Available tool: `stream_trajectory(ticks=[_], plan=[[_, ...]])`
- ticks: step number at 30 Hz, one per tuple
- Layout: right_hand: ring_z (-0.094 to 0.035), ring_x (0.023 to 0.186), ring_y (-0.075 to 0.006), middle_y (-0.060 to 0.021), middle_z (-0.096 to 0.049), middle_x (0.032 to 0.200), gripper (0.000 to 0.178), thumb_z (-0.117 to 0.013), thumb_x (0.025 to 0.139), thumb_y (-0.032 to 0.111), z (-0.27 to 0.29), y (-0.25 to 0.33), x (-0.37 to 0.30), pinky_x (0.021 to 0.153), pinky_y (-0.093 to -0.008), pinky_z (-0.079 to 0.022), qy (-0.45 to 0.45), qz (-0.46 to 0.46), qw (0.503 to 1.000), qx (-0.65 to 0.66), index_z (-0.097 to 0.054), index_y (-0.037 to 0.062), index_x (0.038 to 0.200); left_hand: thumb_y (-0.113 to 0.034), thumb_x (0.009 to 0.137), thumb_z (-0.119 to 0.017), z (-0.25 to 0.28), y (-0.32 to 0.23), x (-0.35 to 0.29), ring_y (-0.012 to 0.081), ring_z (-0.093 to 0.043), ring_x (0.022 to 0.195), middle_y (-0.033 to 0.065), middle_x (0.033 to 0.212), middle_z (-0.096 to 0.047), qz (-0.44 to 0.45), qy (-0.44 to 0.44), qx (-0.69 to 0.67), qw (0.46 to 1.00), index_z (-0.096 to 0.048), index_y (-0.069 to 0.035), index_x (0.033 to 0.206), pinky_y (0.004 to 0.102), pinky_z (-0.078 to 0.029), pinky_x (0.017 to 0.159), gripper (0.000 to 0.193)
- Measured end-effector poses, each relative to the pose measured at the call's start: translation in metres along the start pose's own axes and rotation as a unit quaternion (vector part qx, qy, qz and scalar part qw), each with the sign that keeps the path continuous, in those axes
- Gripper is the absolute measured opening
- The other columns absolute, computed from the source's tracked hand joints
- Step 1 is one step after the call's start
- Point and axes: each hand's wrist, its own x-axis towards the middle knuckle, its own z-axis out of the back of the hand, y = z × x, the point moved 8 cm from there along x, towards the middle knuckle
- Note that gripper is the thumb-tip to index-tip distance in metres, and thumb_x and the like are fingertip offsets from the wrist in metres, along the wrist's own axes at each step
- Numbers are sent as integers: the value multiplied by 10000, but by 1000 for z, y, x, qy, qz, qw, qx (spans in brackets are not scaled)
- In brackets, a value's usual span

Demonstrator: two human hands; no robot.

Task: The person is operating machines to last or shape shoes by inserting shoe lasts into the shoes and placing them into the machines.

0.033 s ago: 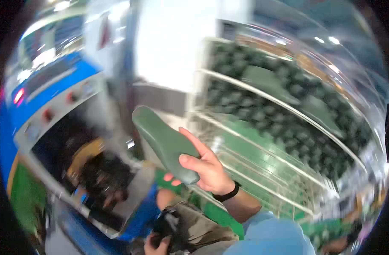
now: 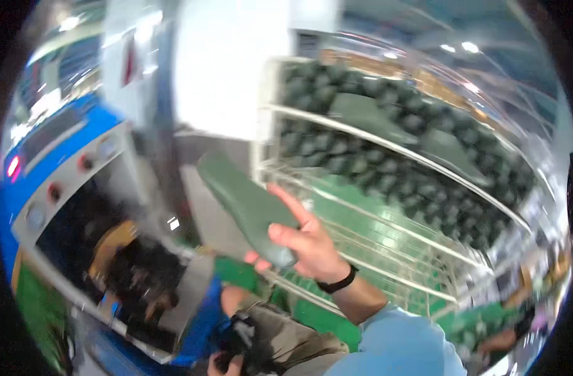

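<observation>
Green foot-shaped piece (image 2: 239,200): aloft in the right hand (image 2: 311,247), slanted, its far end pointing up and leftward;
Right grip: closed on the near end; thumb pressed on top, index finger stretched along one side, other fingertips showing past the opposite edge;
Right forearm (image 2: 361,301): slants up and left from the lower right; black wristband (image 2: 338,280), light-blue sleeve (image 2: 399,341);
Left hand (image 2: 227,365): low at the picture's edge, beside a black object (image 2: 241,338); cannot tell whether its grip is closed;
Rightward: white rack (image 2: 387,140), dark green pieces (image 2: 387,178) crowding its upper part;
Leftward: blue-and-grey machine (image 2: 102,111)
</observation>
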Motion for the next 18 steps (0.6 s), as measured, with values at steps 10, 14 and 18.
stream_trajectory(ticks=[10, 14, 18], plan=[[-656, 728, -259, -370, -591, 1137, 527, -531, 1009, 265, 135, 356, -256, 588, -270, -563, -217, 372, 902, 30, -384, -20, 1427, -216, 897, -716, 23, -4, 19, 272, -584, 1046, 151, 1244, -627, -91, -16, -99, 991, -581, 52, 1289, 390, -477, 918, 494], [-596, 743, -203, -342, -495, 1228, 471, -477, 1015, 240, 171, 443, -283, 589, -242, -529, -157, 399, 885, 183, -399, -77, 1355, -189, 885, -708, 7, -62, -12, 266, -594, 1039, 152, 1222, -643, -48, -56, 84, 994, -582, 56, 1291, 374, -471, 926, 491], [-562, 736, -176, -237, -484, 1073, 374, -438, 997, 198, 208, 507, -300, 544, -234, -475, -130, 438, 858, 233, -414, -105, 1216, -168, 881, -702, -11, -67, -1, 269, -601, 1017, 163, 1210, -652, -65, 25, 34, 997, -577, 63, 1296, 373, -472, 920, 491]])
